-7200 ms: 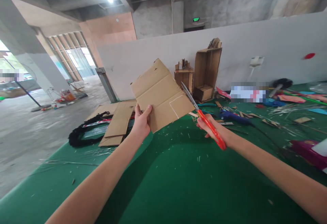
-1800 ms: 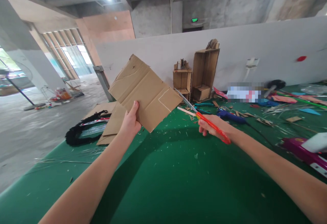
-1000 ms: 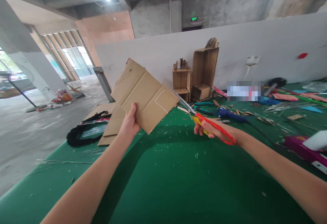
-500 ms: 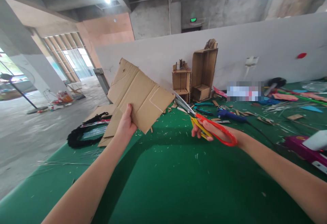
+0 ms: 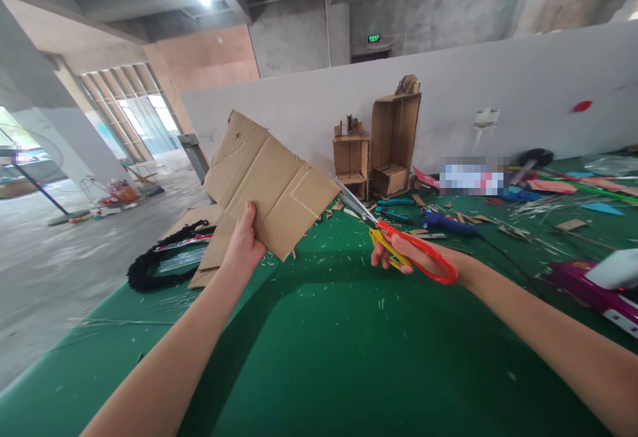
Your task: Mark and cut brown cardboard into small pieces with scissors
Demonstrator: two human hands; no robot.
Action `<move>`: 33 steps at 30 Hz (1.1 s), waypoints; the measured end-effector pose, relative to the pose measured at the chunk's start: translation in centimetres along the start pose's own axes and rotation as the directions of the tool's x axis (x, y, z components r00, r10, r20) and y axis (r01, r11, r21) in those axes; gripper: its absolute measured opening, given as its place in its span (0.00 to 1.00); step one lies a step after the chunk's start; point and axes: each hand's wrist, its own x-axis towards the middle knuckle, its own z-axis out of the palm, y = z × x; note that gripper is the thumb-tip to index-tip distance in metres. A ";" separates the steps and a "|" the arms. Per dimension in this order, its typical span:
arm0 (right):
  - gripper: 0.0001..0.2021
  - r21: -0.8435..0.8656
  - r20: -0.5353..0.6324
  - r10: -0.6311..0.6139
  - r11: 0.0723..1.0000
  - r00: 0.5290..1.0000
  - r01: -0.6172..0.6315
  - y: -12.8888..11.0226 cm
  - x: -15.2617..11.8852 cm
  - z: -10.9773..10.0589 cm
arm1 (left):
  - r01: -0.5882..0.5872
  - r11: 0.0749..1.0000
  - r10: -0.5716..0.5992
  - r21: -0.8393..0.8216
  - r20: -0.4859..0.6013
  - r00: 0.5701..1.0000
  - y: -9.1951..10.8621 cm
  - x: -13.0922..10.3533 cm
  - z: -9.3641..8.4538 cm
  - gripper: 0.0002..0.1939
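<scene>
Cardboard [image 5: 269, 188] in a creased brown sheet hangs tilted above the table in the head view, left of the middle of the scene. The left hand [image 5: 244, 241] grasps its near lower edge, with the thumb pressed flat on the face turned to the camera. Fold lines run across the sheet, and a pale angled line is marked near its right corner.

To the right, the right hand [image 5: 399, 247] grasps scissors [image 5: 391, 227] with one red handle and one yellow, the two handles spread apart. The blades point left and away, their tips at the right corner of the sheet; whether they touch it, I cannot tell.

The green table [image 5: 339, 350] lies below both hands, sprinkled with small scraps. At left, beyond the left forearm, a black fuzzy bundle [image 5: 137, 271] lies beside flat cardboard pieces [image 5: 212, 251]. On the far side, a small cardboard box [image 5: 343, 155] stands just left of a taller box [image 5: 383, 131], both before a white partition [image 5: 284, 105]. Teal-handled pliers [image 5: 396, 202] and a blue tool [image 5: 448, 223] lie beyond the right hand, while a magenta object [image 5: 571, 274] sits at the right edge.
</scene>
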 end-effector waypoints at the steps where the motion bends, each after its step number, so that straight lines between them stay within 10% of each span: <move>1: 0.26 0.000 -0.001 -0.002 1.000 1.000 0.002 0.0 0.0 0.0 | 0.002 1.000 -0.002 -0.002 0.005 1.000 0.0 0.0 0.0 0.10; 28: 0.26 -0.357 -0.274 0.143 0.903 0.951 -0.239 -0.5 0.7 0.8 | 0.006 1.000 -0.006 -0.009 -0.001 1.000 -0.6 0.0 0.1 0.19; 33: 0.30 -0.329 -0.159 0.036 0.940 0.987 -0.087 -0.3 0.3 0.5 | 0.019 1.000 -0.019 0.000 0.010 1.000 -0.7 -0.2 0.1 0.18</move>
